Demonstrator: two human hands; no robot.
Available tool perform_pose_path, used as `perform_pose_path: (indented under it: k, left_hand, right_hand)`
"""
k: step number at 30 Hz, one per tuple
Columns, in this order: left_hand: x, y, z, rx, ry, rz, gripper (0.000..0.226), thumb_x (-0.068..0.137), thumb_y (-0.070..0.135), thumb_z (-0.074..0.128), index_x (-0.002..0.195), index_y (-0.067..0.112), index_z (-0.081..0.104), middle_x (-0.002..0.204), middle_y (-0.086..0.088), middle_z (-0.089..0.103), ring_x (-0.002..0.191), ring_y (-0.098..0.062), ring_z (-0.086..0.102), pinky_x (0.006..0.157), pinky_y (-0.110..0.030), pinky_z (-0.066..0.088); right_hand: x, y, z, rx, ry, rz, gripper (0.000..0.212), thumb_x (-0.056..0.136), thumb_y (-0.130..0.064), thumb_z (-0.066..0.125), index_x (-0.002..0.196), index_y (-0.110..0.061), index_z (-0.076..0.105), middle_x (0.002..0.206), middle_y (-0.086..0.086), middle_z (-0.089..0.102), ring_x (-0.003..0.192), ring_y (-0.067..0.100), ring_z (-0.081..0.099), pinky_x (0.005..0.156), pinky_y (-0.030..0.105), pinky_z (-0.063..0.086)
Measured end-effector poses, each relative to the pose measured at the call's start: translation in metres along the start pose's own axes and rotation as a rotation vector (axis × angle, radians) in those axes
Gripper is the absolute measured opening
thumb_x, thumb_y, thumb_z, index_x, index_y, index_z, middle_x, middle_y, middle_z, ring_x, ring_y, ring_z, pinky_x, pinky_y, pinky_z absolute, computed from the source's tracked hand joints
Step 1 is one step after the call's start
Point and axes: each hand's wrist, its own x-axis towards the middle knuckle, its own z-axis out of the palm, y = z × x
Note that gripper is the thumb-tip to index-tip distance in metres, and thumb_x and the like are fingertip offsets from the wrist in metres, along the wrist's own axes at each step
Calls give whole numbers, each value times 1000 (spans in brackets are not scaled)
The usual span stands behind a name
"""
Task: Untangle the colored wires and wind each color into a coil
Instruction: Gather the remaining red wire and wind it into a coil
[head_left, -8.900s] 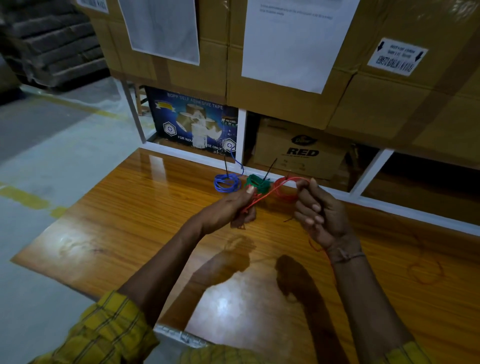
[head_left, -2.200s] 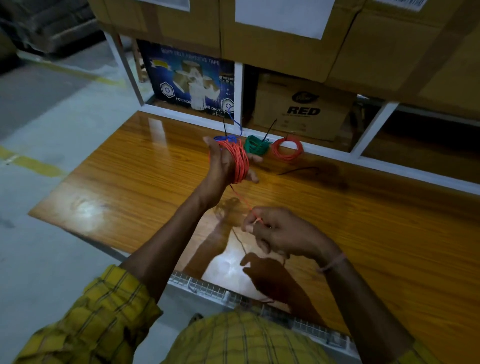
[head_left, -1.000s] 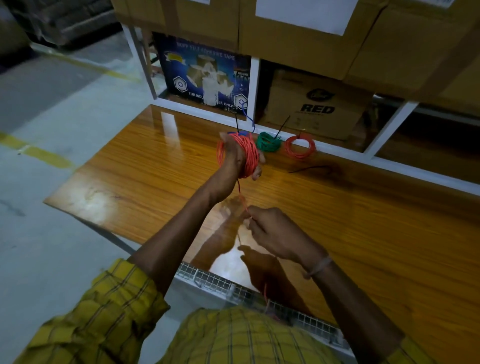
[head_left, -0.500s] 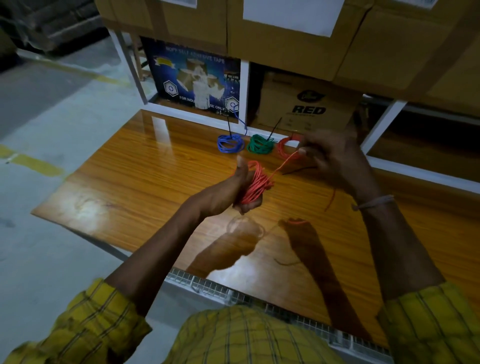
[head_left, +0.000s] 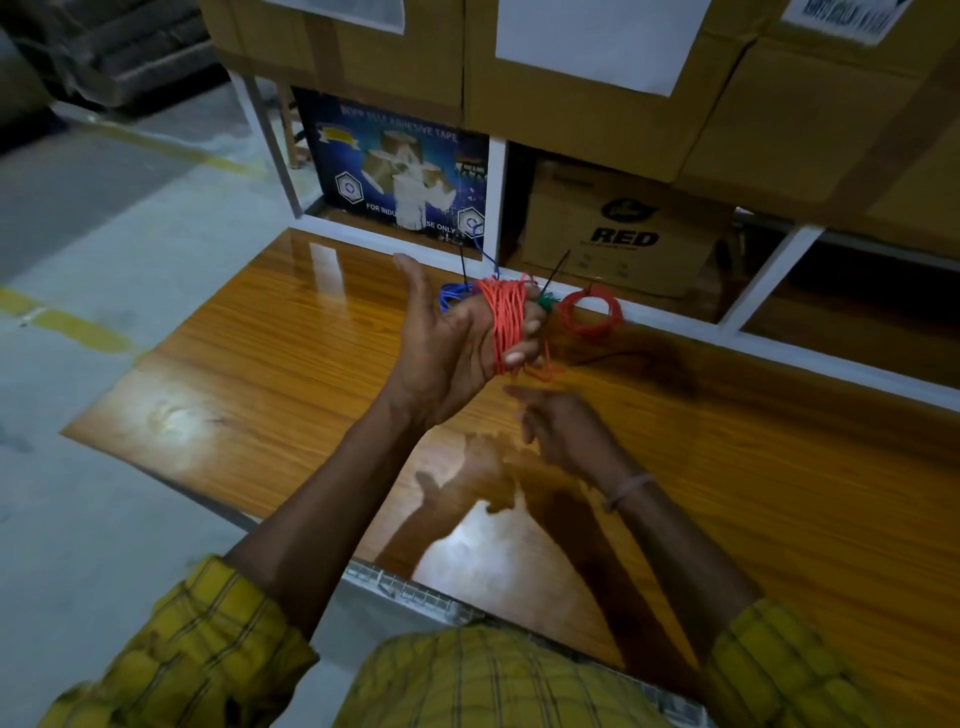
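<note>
From the head camera, the left hand (head_left: 447, 343) is raised above the desk (head_left: 260, 374), fingers curled round the orange wire (head_left: 505, 322) wound about them. The right hand (head_left: 561, 431), blurred just below, looks loosely open. Blue (head_left: 451, 295), green (head_left: 545, 302) and red (head_left: 589, 312) coils lie at the desk's far edge.

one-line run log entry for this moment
step: winding orange wire | left hand: wire looped around fingers | right hand: blurred below, grip unclear | table: red coil finished

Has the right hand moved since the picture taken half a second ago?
Yes. The right hand has come back toward the person: it was up by the red coil at the table's far edge and is now below the left hand.
</note>
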Motion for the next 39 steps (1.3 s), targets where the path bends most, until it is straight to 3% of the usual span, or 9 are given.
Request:
perform_pose_path:
  k: [3,7,11,13,17,22,27,34,39]
  left_hand:
    - [8,-1,-7,35,126,80,114,81,90,-7,126,1,47,100,-18,52,76,-24,48,82,-40,43]
    - [13,-1,-21,370,251,36,110,87,82,-12,99,3,64,92,-28,55,79,-31,52,89,-48,43]
    - [5,-11,-31,806,183,-96,108,85,77,-11,91,-4,60,75,-22,57,70,-29,54,87,-52,48]
    - [0,-16,-30,881,154,-148,102,88,73,-9,88,-4,59,72,-22,55,66,-31,53,80,-36,50]
    - [-3,-15,-27,846,87,-207,99,92,74,-1,99,-8,53,69,-28,47,57,-25,46,59,-26,45]
    - [-1,-4,-26,960,198,-135,71,109,60,21,100,11,71,60,2,60,55,-13,53,58,-27,44]
    - [11,4,-32,1105,276,5,57,113,38,38,66,36,69,54,3,60,48,-13,50,53,-37,39]
    - [27,13,-37,967,192,-47,53,112,29,42,65,36,66,56,5,50,47,-8,44,53,-29,39]
    - [38,6,-37,756,172,-104,47,109,34,34,73,14,56,54,-2,39,45,-22,29,47,-31,29]
  right_hand:
    - [-12,-22,15,-33,-168,-40,31,106,-12,51,127,-25,69,85,6,68,69,11,60,56,14,42]
    - [-26,-44,5,-107,-275,-150,28,108,-24,52,82,-34,54,81,4,71,75,20,68,76,42,58]
    - [-26,-58,-33,-200,-202,-197,18,109,-30,50,99,-24,63,88,6,70,79,23,64,73,44,54]
    - [-21,-58,-56,-233,-50,-283,15,107,-29,54,105,-25,68,89,0,69,79,19,62,69,39,51]
    - [0,-39,-85,-188,258,-385,12,99,-28,67,91,-19,70,86,-4,61,81,14,55,68,37,46]
    - [14,-26,-78,113,498,-342,12,88,-22,84,87,-12,79,85,1,70,83,17,64,71,40,52]
    - [16,-25,-59,395,546,-259,9,90,-16,82,91,-12,74,91,-2,72,89,18,69,77,50,58]
    - [24,-10,-45,538,522,-201,12,96,-20,75,92,-15,65,138,-6,62,139,14,53,111,54,48]
    - [18,-9,-42,683,486,-122,8,99,-17,70,93,-15,65,123,-6,72,123,9,65,105,49,55]
